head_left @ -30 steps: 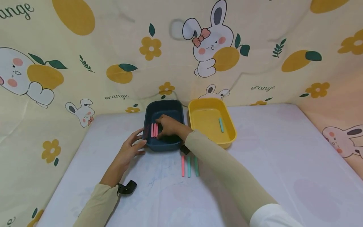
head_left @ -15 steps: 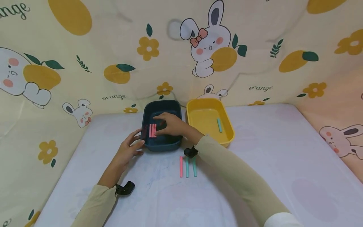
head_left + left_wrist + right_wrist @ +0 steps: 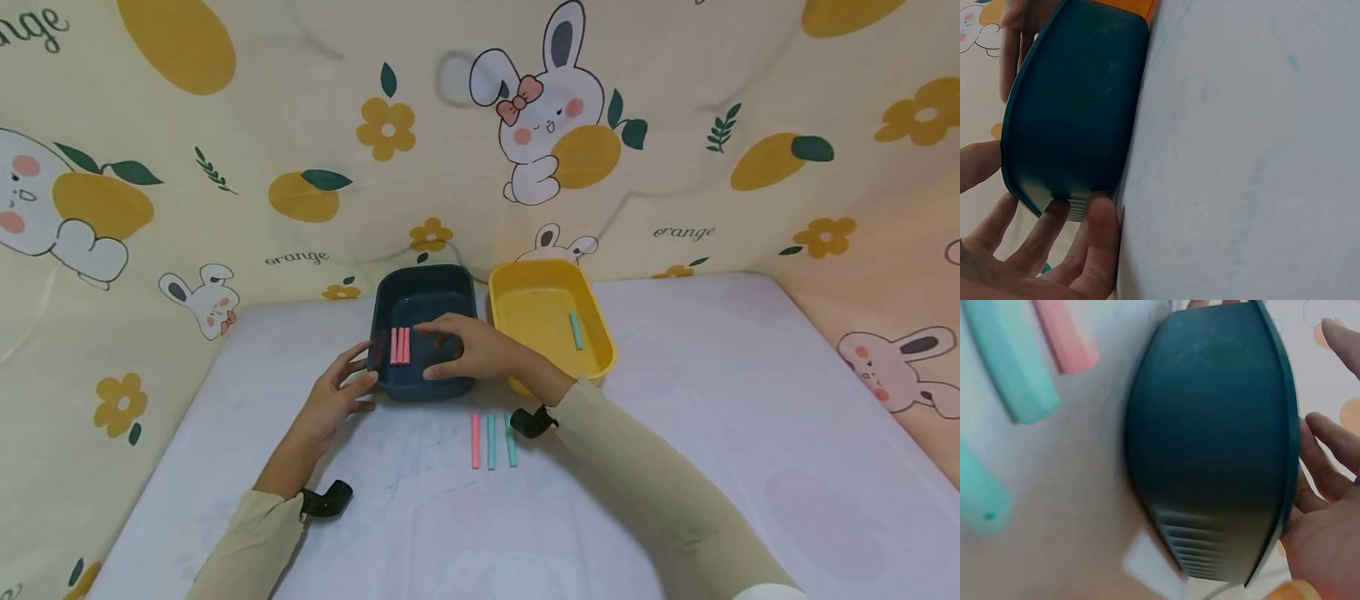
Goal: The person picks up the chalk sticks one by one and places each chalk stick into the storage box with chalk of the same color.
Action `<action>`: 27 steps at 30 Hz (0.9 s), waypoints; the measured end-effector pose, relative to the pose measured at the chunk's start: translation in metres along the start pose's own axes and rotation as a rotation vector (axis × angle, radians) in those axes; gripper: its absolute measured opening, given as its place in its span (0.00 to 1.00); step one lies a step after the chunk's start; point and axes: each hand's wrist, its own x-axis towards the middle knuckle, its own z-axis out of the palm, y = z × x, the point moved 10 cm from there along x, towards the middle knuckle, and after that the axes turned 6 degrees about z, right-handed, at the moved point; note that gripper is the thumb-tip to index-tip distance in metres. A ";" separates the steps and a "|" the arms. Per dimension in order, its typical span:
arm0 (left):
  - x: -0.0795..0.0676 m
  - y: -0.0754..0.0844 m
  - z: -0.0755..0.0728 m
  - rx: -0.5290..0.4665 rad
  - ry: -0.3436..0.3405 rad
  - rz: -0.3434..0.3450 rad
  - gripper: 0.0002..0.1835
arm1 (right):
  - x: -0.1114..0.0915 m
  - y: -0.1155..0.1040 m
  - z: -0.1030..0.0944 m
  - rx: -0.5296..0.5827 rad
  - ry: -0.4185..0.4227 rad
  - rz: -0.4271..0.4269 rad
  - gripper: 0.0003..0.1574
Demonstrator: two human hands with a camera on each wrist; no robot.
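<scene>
Several pink chalk sticks [image 3: 400, 346] lie side by side in the left half of the dark blue tray [image 3: 427, 390]. My right hand [image 3: 483, 348] hovers over the tray's right side, thumb and fingers spread apart with nothing between them. In the right wrist view, that hand's fingers [image 3: 1329, 469] show beyond the tray's rim. At the tray's left wall is my left hand [image 3: 335, 396], its fingers touching the outside. The left wrist view has those fingers [image 3: 1041, 234] extended against the tray's end wall, the thumb [image 3: 979, 164] at the rim.
Right of the blue tray stands a yellow tray [image 3: 528, 321] with one green chalk stick [image 3: 576, 330] inside. In front on the white table [image 3: 420, 533] lie a pink chalk stick [image 3: 475, 442] and two green chalk sticks [image 3: 491, 443]. A patterned cloth [image 3: 435, 167] hangs close behind the trays.
My right hand has let go of the pink chalk sticks and drawn back to the right, its fingers spreading. The left hand stays at the blue tray. The head view has shifted slightly.
</scene>
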 end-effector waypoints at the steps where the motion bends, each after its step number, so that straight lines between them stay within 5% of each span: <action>1: -0.001 0.000 0.000 0.000 0.003 -0.003 0.34 | -0.004 -0.001 0.000 0.001 -0.003 -0.008 0.45; 10: -0.001 -0.002 -0.001 0.016 0.009 0.002 0.36 | -0.046 0.000 -0.006 0.009 0.038 -0.048 0.44; 19: 0.005 -0.003 -0.005 0.026 0.019 -0.006 0.33 | -0.090 0.000 0.003 0.046 -0.034 -0.071 0.44; 27: 0.004 -0.004 -0.003 0.027 0.008 -0.014 0.34 | -0.103 0.005 0.019 -0.023 -0.066 -0.005 0.49</action>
